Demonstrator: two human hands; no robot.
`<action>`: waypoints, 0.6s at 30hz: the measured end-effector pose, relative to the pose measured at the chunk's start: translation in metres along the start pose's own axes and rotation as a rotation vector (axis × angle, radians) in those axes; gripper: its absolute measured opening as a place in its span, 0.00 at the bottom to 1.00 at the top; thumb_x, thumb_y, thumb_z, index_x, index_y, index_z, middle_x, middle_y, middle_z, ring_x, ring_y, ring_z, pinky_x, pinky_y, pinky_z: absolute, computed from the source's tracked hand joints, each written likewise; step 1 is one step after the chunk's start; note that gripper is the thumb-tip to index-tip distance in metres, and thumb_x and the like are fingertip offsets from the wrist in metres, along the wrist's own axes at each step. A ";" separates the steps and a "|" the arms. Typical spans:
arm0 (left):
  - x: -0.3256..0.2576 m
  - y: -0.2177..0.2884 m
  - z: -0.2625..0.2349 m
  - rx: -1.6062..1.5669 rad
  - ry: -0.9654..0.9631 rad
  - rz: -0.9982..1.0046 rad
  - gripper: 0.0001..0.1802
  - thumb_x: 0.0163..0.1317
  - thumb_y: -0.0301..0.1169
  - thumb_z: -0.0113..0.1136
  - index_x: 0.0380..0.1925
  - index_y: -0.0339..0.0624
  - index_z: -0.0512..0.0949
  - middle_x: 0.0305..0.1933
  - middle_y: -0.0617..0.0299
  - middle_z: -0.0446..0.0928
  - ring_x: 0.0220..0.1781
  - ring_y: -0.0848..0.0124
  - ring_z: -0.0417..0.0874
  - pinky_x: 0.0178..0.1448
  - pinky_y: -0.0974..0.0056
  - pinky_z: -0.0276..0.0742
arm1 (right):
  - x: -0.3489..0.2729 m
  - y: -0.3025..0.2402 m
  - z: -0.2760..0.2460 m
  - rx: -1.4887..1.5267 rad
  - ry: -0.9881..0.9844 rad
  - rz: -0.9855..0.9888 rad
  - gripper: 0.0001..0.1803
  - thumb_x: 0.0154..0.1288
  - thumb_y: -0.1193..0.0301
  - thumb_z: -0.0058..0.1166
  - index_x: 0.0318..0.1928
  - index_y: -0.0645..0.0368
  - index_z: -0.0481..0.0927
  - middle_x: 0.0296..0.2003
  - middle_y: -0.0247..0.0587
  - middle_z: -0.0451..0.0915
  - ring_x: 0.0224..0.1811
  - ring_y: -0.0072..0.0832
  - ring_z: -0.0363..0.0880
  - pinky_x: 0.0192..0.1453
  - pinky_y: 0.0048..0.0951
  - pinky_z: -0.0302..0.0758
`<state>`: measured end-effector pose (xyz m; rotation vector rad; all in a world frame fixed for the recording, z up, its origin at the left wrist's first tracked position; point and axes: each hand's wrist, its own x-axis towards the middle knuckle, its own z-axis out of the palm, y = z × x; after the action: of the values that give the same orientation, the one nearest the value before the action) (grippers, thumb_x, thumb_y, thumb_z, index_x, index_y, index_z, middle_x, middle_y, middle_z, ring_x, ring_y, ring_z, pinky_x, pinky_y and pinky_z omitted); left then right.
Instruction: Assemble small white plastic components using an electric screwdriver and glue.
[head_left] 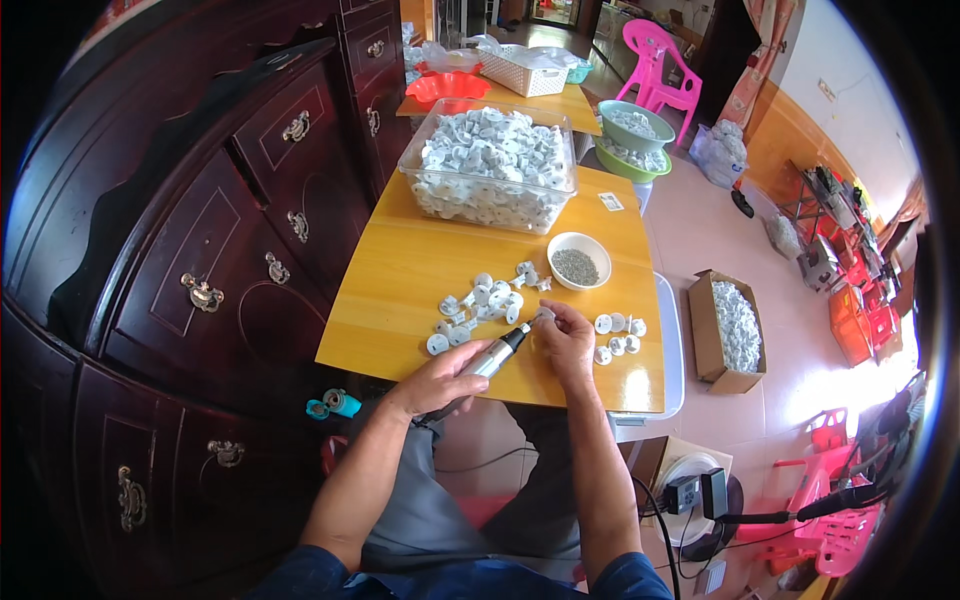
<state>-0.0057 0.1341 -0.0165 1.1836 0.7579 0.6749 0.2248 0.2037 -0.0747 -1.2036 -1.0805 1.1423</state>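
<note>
Dark blue sleeves [630, 577] are crowding the bottom edge of the frame, with grey trousers [410, 500] showing between two bare forearms. At the centre, the left hand [437, 385] is grasping a silver-and-black tool [487, 363], probably a powered screwdriver, its fingers wrapping the barrel and the tip pointing up and right. Just right of it, the right hand [567, 345] is pinching a small white piece [544, 314] between thumb and fingers, near the tip; whether the two are touching, I cannot tell.

Loose white parts [481, 296] are lying left of the right hand on the yellow table [380, 290], and a smaller group [617, 346] is lying to its right. Above, a white bowl [580, 241] is holding tiny grey metal bits, too fine to make out singly. At upper centre, a clear bin [487, 180] is brimming with white parts. Right of the bin, a small white label [611, 201] is showing dark marks too small to read. The left palm is hiding part of the tool's black rear end, and the lens rim is cutting off the dark cabinet [160, 330] at far left.
</note>
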 end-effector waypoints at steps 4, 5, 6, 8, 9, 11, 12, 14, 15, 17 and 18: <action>0.000 0.001 0.001 0.000 -0.006 -0.005 0.36 0.66 0.34 0.57 0.71 0.37 0.57 0.37 0.64 0.72 0.27 0.80 0.73 0.32 0.73 0.74 | 0.000 0.000 0.000 -0.009 0.015 -0.009 0.15 0.64 0.78 0.59 0.51 0.66 0.81 0.31 0.29 0.82 0.29 0.10 0.75 0.34 0.13 0.72; 0.000 0.001 0.001 0.000 -0.007 -0.008 0.36 0.66 0.35 0.58 0.71 0.37 0.57 0.37 0.64 0.72 0.27 0.80 0.73 0.32 0.73 0.74 | 0.001 0.003 -0.001 -0.031 0.018 -0.022 0.15 0.64 0.79 0.60 0.51 0.66 0.81 0.31 0.28 0.81 0.29 0.10 0.75 0.34 0.12 0.72; 0.000 0.000 0.001 0.000 -0.007 -0.009 0.36 0.66 0.35 0.58 0.71 0.37 0.57 0.37 0.64 0.72 0.27 0.80 0.73 0.32 0.73 0.74 | 0.001 0.004 -0.001 -0.052 0.019 -0.035 0.15 0.64 0.79 0.60 0.51 0.66 0.82 0.30 0.27 0.81 0.29 0.09 0.74 0.34 0.12 0.71; 0.000 0.001 0.000 0.008 -0.006 -0.012 0.36 0.66 0.35 0.58 0.71 0.36 0.57 0.37 0.64 0.72 0.27 0.80 0.73 0.32 0.73 0.74 | 0.001 0.005 0.000 -0.046 0.017 -0.033 0.15 0.64 0.79 0.60 0.51 0.65 0.82 0.30 0.27 0.81 0.28 0.09 0.74 0.34 0.12 0.71; 0.000 0.000 0.000 0.008 -0.006 -0.012 0.36 0.66 0.35 0.58 0.71 0.36 0.57 0.37 0.64 0.72 0.27 0.80 0.73 0.32 0.73 0.74 | 0.001 0.004 0.000 -0.041 0.015 -0.034 0.15 0.64 0.79 0.60 0.51 0.65 0.82 0.30 0.27 0.80 0.28 0.09 0.73 0.33 0.12 0.71; 0.001 0.000 0.000 0.007 -0.017 -0.011 0.37 0.66 0.34 0.57 0.71 0.36 0.56 0.37 0.64 0.72 0.26 0.80 0.73 0.32 0.73 0.74 | 0.002 0.008 -0.001 -0.063 0.022 -0.066 0.14 0.64 0.79 0.60 0.51 0.65 0.82 0.30 0.27 0.80 0.28 0.09 0.73 0.33 0.12 0.71; 0.001 -0.001 -0.001 0.007 -0.016 -0.011 0.37 0.66 0.34 0.57 0.71 0.36 0.56 0.37 0.64 0.72 0.26 0.80 0.73 0.32 0.73 0.74 | 0.002 0.008 0.000 -0.084 0.026 -0.098 0.14 0.64 0.79 0.59 0.51 0.64 0.82 0.30 0.26 0.80 0.28 0.09 0.73 0.33 0.12 0.71; 0.001 -0.001 -0.001 0.016 -0.009 -0.011 0.37 0.66 0.34 0.57 0.71 0.35 0.56 0.37 0.63 0.73 0.26 0.80 0.73 0.32 0.73 0.74 | 0.001 0.007 0.001 -0.062 0.034 -0.069 0.14 0.62 0.79 0.61 0.49 0.64 0.83 0.32 0.25 0.77 0.28 0.09 0.71 0.34 0.13 0.71; 0.000 -0.001 -0.001 0.017 -0.008 -0.011 0.37 0.66 0.34 0.57 0.71 0.35 0.56 0.37 0.63 0.73 0.26 0.80 0.73 0.32 0.73 0.74 | 0.000 0.005 0.002 -0.041 0.043 -0.042 0.13 0.60 0.78 0.63 0.47 0.64 0.85 0.33 0.23 0.74 0.29 0.09 0.69 0.36 0.14 0.71; 0.000 -0.002 -0.002 0.010 -0.004 -0.011 0.37 0.66 0.34 0.57 0.72 0.35 0.56 0.37 0.63 0.73 0.26 0.80 0.73 0.32 0.73 0.74 | -0.001 0.002 0.004 -0.053 0.044 -0.035 0.13 0.60 0.79 0.63 0.47 0.64 0.85 0.33 0.23 0.74 0.29 0.09 0.69 0.36 0.14 0.71; 0.000 -0.001 -0.001 0.010 -0.005 -0.010 0.37 0.66 0.34 0.57 0.72 0.35 0.56 0.37 0.63 0.73 0.26 0.80 0.73 0.32 0.73 0.74 | -0.001 0.001 0.003 -0.066 0.049 -0.029 0.13 0.60 0.79 0.63 0.47 0.64 0.85 0.33 0.23 0.74 0.29 0.09 0.69 0.36 0.14 0.71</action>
<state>-0.0065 0.1347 -0.0182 1.1901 0.7632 0.6601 0.2214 0.2029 -0.0756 -1.2569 -1.1024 1.0568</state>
